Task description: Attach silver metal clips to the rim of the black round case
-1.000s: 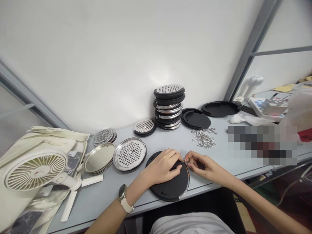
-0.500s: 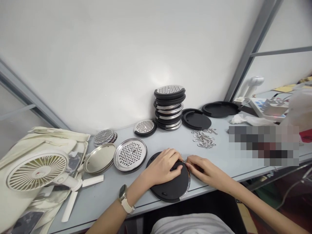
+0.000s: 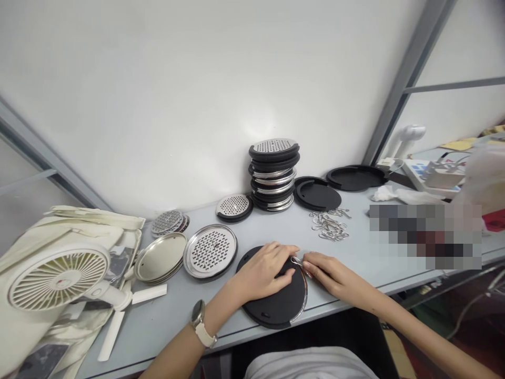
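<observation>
My left hand (image 3: 266, 271) lies over a black round disc (image 3: 272, 305) near the table's front edge and holds it down, thumb and forefinger parted at its right side. A shiny metal rim shows along the disc's right edge. My right hand (image 3: 329, 276) pinches a small metal wire clip (image 3: 297, 261), whose looped end points left at the disc's upper right edge, between my two hands. Whether the clip passes through the disc I cannot tell. Beyond my right hand lies a pile of similar wire clips (image 3: 331, 227).
Behind stands a stack of black and metal grater discs (image 3: 274, 176), with black round trays (image 3: 317, 193) to its right. Left of my hands are a metal grater disc (image 3: 211, 251), plain metal discs (image 3: 161, 255) and a white fan (image 3: 59, 279). A blurred patch (image 3: 426, 237) covers the right side.
My right hand has turned slightly and the clip's looped end now shows more plainly. My left forefinger has straightened and lifted away from the clip. The disc has stayed put.
</observation>
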A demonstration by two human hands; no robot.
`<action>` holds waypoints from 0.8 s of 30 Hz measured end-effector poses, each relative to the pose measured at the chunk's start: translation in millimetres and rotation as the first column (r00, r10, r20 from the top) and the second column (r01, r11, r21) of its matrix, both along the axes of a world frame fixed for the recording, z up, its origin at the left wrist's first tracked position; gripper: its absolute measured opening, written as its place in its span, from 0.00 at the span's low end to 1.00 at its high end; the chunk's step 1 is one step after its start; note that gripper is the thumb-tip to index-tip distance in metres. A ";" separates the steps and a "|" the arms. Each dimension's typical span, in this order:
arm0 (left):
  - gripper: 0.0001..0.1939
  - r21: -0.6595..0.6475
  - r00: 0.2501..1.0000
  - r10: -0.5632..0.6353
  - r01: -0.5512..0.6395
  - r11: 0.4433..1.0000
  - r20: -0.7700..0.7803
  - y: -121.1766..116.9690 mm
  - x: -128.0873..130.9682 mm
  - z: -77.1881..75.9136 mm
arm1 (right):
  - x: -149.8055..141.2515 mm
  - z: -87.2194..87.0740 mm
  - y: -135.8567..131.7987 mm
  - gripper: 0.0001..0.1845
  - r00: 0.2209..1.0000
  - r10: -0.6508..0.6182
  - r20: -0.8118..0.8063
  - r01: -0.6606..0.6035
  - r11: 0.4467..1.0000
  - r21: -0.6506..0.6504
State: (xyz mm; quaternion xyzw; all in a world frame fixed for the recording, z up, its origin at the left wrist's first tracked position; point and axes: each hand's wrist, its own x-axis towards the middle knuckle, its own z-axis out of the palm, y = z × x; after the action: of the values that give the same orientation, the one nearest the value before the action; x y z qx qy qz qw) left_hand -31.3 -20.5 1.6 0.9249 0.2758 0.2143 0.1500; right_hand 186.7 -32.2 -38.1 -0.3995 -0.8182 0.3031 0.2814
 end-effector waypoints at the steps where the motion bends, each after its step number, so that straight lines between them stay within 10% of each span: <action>1: 0.18 0.001 1.000 -0.001 0.001 1.000 -0.002 0.0 0.1 0.3 | -0.1 0.0 -0.1 0.18 1.000 -0.001 -0.003 0.001 1.000 -0.001; 24: 0.18 -0.027 1.000 -0.003 0.004 1.000 0.014 0.5 -0.1 -1.8 | -1.2 1.4 1.7 0.19 1.000 0.008 0.001 -0.008 1.000 -0.027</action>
State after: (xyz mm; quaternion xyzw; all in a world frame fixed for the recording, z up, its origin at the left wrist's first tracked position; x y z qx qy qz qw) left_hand -31.4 -20.0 -0.2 0.9218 0.2761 0.2166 0.1648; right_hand 185.5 -30.6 -36.7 -0.4003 -0.8158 0.3147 0.2744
